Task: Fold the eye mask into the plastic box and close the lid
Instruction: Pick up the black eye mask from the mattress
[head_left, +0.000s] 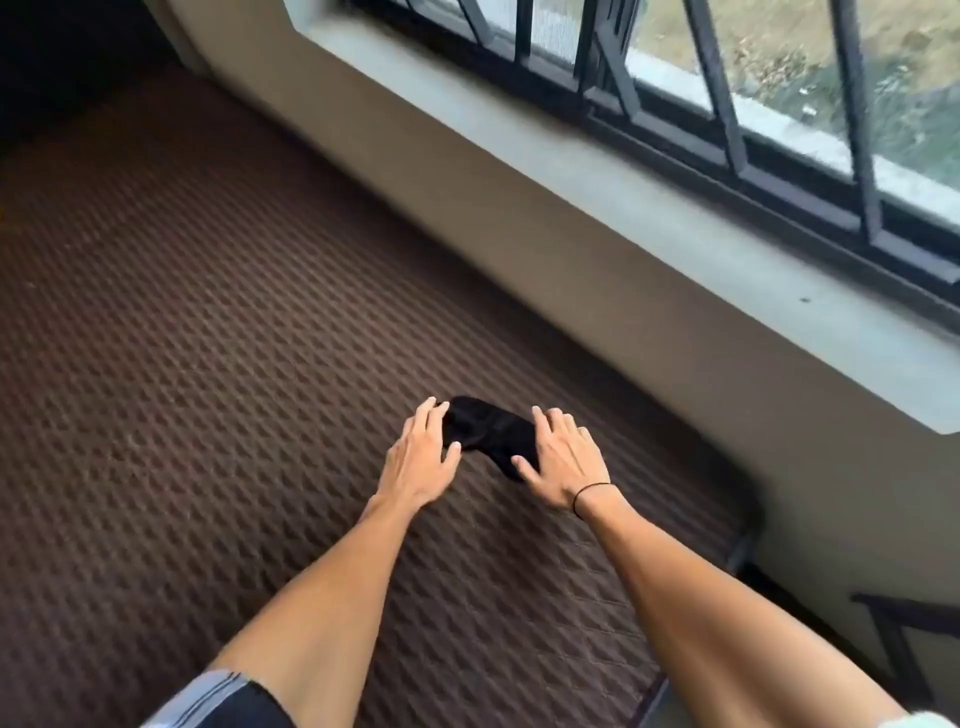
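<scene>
A black eye mask (488, 431) lies flat on a brown patterned mat (208, 338). My left hand (418, 457) rests on the mask's left end, fingers spread and lying flat. My right hand (563, 457) lies on its right end, fingers apart, thumb on the fabric. Neither hand grips the mask; both press on it from above. A thin black band circles my right wrist. No plastic box is in view.
A beige wall and a grey window sill (675, 223) run along the right, with a barred window (727, 104) above. The mat's edge (737, 545) drops off at the right, near a dark frame (904, 639).
</scene>
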